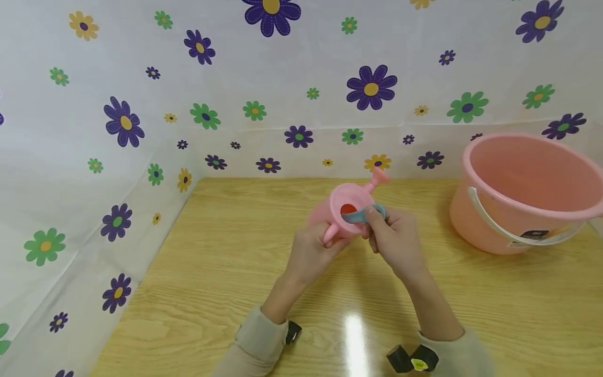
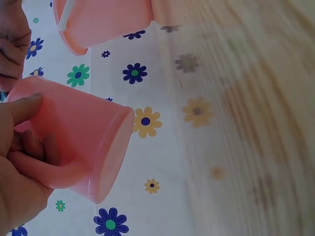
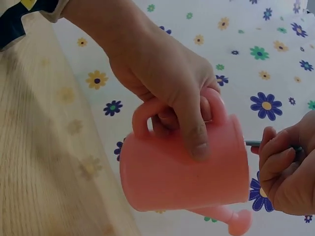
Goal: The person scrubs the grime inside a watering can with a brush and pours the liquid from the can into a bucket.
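Note:
A pink toy watering can [image 1: 322, 209] is held up over the table, tilted so its mouth faces the head camera. My left hand [image 1: 312, 252] grips its handle, fingers through the loop and thumb along the side, as the right wrist view shows. Between thumb and fingers my right hand [image 1: 398, 242] pinches a flat light-blue tool [image 1: 356, 216] with a loop at its held end. The tool's other end reaches over the rim into the can's mouth; its exact kind cannot be told. Something orange-red [image 1: 348, 209] shows inside the can. The spout [image 1: 377, 178] points away to the right.
A large pink bucket [image 1: 509, 222] with a white handle [image 1: 494, 225] stands at the right of the wooden table [image 1: 226, 251]. A flower-patterned sheet [image 1: 292, 104] rises behind the table and along its left side. Dark wrist devices [image 1: 400, 359] sit at the cuffs.

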Tool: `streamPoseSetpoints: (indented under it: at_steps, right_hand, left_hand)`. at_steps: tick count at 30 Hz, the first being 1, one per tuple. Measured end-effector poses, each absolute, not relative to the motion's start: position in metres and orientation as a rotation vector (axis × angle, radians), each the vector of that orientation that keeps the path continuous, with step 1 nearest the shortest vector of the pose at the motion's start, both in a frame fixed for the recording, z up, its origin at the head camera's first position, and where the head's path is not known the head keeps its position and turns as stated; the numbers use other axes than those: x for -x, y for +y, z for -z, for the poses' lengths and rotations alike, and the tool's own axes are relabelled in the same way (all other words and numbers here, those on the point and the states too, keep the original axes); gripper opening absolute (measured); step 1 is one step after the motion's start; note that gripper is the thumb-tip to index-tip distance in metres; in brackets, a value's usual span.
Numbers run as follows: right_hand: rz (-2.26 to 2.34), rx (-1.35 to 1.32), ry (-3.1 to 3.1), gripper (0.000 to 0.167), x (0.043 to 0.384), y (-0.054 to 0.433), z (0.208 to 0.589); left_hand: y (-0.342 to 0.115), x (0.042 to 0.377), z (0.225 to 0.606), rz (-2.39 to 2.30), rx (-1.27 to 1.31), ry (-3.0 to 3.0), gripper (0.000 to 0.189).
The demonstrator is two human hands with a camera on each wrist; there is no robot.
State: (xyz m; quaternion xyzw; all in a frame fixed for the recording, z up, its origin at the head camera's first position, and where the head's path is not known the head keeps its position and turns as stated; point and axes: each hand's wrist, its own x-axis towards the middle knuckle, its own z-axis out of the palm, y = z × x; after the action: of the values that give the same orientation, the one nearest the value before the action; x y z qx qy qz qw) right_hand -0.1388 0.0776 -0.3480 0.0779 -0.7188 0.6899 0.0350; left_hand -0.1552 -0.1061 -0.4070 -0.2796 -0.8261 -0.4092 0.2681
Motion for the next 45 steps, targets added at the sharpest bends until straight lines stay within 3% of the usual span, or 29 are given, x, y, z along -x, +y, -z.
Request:
streamPoseSetpoints:
  at_steps: [10,18,26,39,45]
  right_hand:
    - [-2.21,-0.154,-2.058,0.042,0.139,0.092,0.345]
    - [-2.085,-0.32,-2.172,0.038,0.14,0.071,0.355]
    - [-2.068,-0.288,-2.272,0.04,0.139,0.085,0.35]
    - [-2.149,-0.333,-2.217,0.039,0.139,0.099,0.343]
    - [-2.179,-0.368,-2.277,0.037,0.145,0.083,0.355]
  left_hand:
    - [-0.107,0.155,0.409,1.166,0.747,-2.242,0.037]
    - [-0.105,0.157,0.409,1.038,0.783,-2.239,0.048]
    - [-0.105,0.157,0.408,1.044,0.805,-2.259,0.048]
    - [-0.102,0.155,0.41,1.12,0.772,-2.23,0.035]
    - [-0.101,0.157,0.412,1.076,0.794,-2.205,0.045]
